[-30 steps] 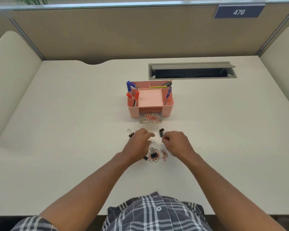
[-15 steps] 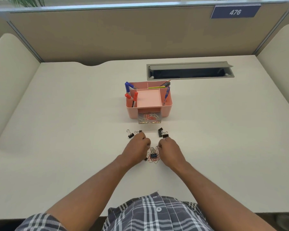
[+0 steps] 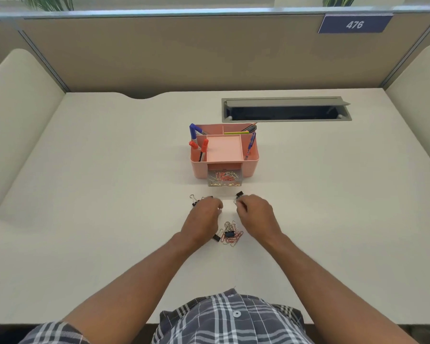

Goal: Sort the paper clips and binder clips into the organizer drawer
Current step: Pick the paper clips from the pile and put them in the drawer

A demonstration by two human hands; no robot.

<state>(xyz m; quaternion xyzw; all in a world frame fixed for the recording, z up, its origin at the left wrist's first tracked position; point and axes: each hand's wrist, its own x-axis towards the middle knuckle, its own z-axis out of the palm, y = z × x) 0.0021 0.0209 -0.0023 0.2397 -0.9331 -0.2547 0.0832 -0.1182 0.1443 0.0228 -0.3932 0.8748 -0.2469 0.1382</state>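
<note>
A pink desk organizer stands mid-desk, and its clear drawer is pulled out with several paper clips inside. A small pile of red and silver paper clips with a black binder clip on it lies between my wrists. My left hand and my right hand hover just beyond the pile, fingers curled in a pinch. A bit of silver wire shows at the right fingertips. What the left hand pinches is hidden. Loose binder clips lie at the left, at the right and under my left wrist.
Markers and pens stand in the organizer's side compartments. A grey cable hatch is set into the desk behind it. Beige partition walls enclose the desk at the back and on both sides.
Both hands closed in on the pile half a second ago. They have since lifted off it and moved forward toward the drawer, fingers pinched.
</note>
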